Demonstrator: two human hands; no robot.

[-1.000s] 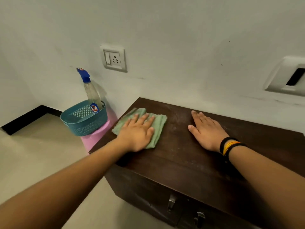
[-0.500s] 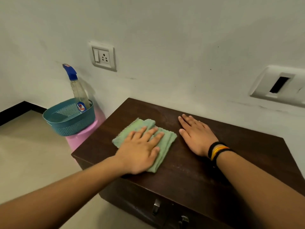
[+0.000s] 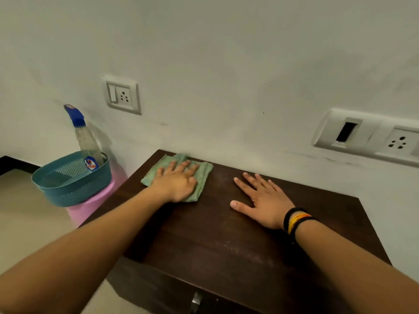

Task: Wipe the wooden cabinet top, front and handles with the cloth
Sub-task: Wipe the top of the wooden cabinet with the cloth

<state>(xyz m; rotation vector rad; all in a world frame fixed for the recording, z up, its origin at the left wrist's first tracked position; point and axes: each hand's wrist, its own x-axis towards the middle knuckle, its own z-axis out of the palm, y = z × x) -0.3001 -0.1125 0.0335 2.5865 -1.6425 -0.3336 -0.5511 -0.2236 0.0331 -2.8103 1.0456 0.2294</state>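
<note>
At the far left a teal perforated basket (image 3: 70, 184) sat on a pink stool (image 3: 95, 207), and a spray bottle (image 3: 87, 141) with a blue trigger head stood tilted inside it, leaning toward the white wall. Above and slightly right of the bottle a switch-and-socket plate (image 3: 122, 95) was fixed to that wall. Just beside the stool began the dark wooden cabinet (image 3: 226, 241), its back edge against the wall. Your left hand (image 3: 175, 183) lay palm down on the green cloth (image 3: 204, 175), fingers slightly spread and pressed flat rather than clenched, pinning the folded cloth to the cabinet top at its rear left corner; the cloth's far edge reached nearly to the wall, and part of it showed past your fingertips and to the right of your thumb. A bare strip of dusty wood separated that hand from the other. Your right hand (image 3: 260, 200) rested flat on the top near its middle, fingers splayed and thumb out to the left, holding nothing, well clear of the cloth. Black and yellow bands (image 3: 295, 219) circled that wrist. Below, at the bottom edge of the view, one metal handle (image 3: 196, 301) showed on the cabinet front (only partly visible, and blurred). On the wall at the far right hung a wider white plate (image 3: 367, 138) with a dark rectangular opening and a socket.
</note>
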